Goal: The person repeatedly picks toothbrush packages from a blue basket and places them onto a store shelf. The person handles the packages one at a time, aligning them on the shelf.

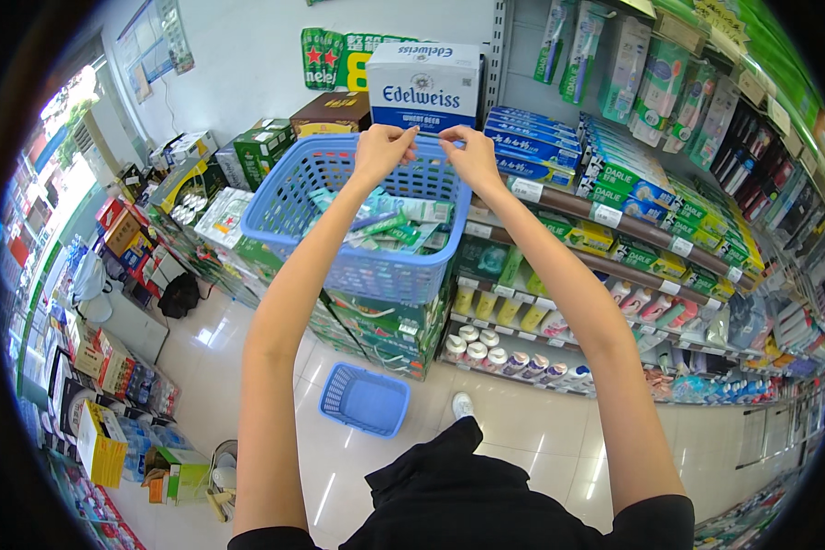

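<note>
My left hand (383,152) and my right hand (470,157) are raised above the far rim of a blue plastic shopping basket (285,237). Fingers and thumb are pinched together on each hand. A thin dark strip (429,135) spans the gap between the fingertips; it is too small to identify. Inside the basket lies a loose pile of packaged toothbrushes (392,223), mostly green, white and teal. The basket rests on stacked green beer cartons (385,330). Just behind my hands stands a white and blue Edelweiss wheat beer carton (423,86).
To the right, shelves hold toothpaste boxes (619,180) and bottles (485,350). Packaged toothbrushes (653,89) hang above them. A second blue basket (364,400) sits on the tiled floor near my white shoe (462,405). More cartons (223,216) line the left side.
</note>
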A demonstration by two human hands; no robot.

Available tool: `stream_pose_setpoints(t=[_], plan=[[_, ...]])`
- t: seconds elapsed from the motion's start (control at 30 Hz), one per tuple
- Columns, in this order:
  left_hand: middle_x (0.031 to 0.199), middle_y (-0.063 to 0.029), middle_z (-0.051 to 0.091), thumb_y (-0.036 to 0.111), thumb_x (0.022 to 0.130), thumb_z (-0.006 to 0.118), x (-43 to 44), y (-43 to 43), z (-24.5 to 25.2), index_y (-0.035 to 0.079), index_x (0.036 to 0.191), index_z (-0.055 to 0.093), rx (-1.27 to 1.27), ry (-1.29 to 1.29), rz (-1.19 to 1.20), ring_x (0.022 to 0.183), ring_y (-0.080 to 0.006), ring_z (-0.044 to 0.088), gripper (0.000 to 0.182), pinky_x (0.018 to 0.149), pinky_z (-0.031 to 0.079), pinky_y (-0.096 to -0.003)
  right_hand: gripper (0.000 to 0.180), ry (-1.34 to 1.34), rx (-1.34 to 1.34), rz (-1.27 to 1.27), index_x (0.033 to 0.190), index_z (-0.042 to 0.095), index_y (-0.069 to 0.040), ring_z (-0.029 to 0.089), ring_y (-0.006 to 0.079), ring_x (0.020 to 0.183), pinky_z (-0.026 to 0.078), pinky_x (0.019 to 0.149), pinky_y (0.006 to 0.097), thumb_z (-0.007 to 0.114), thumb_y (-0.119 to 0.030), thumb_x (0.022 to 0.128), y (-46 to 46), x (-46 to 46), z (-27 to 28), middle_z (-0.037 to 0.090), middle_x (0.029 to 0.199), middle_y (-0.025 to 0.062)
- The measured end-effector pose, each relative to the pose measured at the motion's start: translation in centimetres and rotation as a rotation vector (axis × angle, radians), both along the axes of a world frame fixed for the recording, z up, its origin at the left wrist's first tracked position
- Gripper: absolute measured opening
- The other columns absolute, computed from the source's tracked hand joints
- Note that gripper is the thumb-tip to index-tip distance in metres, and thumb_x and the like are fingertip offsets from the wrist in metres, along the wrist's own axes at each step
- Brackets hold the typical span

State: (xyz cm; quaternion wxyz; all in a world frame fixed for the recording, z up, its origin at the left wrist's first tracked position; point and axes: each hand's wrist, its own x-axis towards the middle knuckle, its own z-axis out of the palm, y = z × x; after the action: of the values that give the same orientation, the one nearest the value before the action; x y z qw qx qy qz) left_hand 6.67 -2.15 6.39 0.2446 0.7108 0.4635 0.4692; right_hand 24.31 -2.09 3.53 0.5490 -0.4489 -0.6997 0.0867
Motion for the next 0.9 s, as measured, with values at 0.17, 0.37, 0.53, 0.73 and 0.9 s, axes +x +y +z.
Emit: stream_pose_setpoints(t=[0.17, 0.37, 0.53, 0.73, 0.9], plan=[[0.070, -0.0083, 0.068, 0.028, 0.087, 0.061, 8.5, 3.9, 1.6, -0.002, 0.091, 0.068, 0.088, -0.037, -0.181, 0.062, -0.0118, 0.064, 0.032, 0.059, 0.050, -0.0234, 0.013, 0.168, 0.130, -0.066, 0.092, 0.066, 0.000, 0.065, 0.0140, 0.061, 0.048, 0.055, 0.0256, 0.061, -0.007, 0.083, 2.7, 6.6, 2.8, 0.068, 0.080, 0.0088], [0.081, -0.0133, 0.069, 0.024, 0.084, 0.064, 19.7, 8.6, 3.9, -0.002, 0.099, 0.066, 0.250, 0.019, -0.268, 0.076, -0.0182, 0.066, 0.030, 0.069, 0.050, -0.0282, 0.021, 0.199, 0.165, -0.325, 0.098, 0.063, -0.003, 0.064, 0.0242, 0.072, 0.050, 0.064, 0.0336, 0.062, -0.008, 0.078, 5.0, 17.4, 5.8, 0.063, 0.095, 0.0129], [0.097, -0.0181, 0.066, 0.032, 0.082, 0.065, 26.9, 12.3, 4.8, -0.002, 0.111, 0.061, 0.326, 0.023, -0.201, 0.092, -0.0269, 0.065, 0.045, 0.079, 0.050, -0.0353, 0.032, 0.178, 0.096, -0.457, 0.109, 0.059, -0.005, 0.061, 0.0227, 0.074, 0.048, 0.068, 0.0334, 0.065, -0.012, 0.079, 6.8, 24.2, 6.4, 0.058, 0.103, 0.0116], [0.101, -0.0180, 0.065, 0.031, 0.081, 0.067, 30.7, 15.1, 4.1, -0.003, 0.116, 0.056, 0.271, -0.047, -0.253, 0.099, -0.0269, 0.062, 0.050, 0.082, 0.049, -0.0354, 0.035, 0.178, 0.083, -0.404, 0.109, 0.059, -0.004, 0.060, 0.0217, 0.070, 0.047, 0.068, 0.0331, 0.067, -0.017, 0.078, 10.0, 27.4, 5.7, 0.062, 0.096, 0.0114], [0.087, -0.0133, 0.065, 0.029, 0.081, 0.069, 30.9, 15.5, 3.7, -0.003, 0.107, 0.059, 0.225, -0.135, -0.290, 0.083, -0.0211, 0.062, 0.042, 0.073, 0.048, -0.0320, 0.024, 0.211, 0.037, -0.374, 0.103, 0.063, -0.001, 0.065, 0.0162, 0.071, 0.049, 0.064, 0.0282, 0.064, -0.014, 0.083, 10.7, 27.6, 5.3, 0.067, 0.086, 0.0090]])
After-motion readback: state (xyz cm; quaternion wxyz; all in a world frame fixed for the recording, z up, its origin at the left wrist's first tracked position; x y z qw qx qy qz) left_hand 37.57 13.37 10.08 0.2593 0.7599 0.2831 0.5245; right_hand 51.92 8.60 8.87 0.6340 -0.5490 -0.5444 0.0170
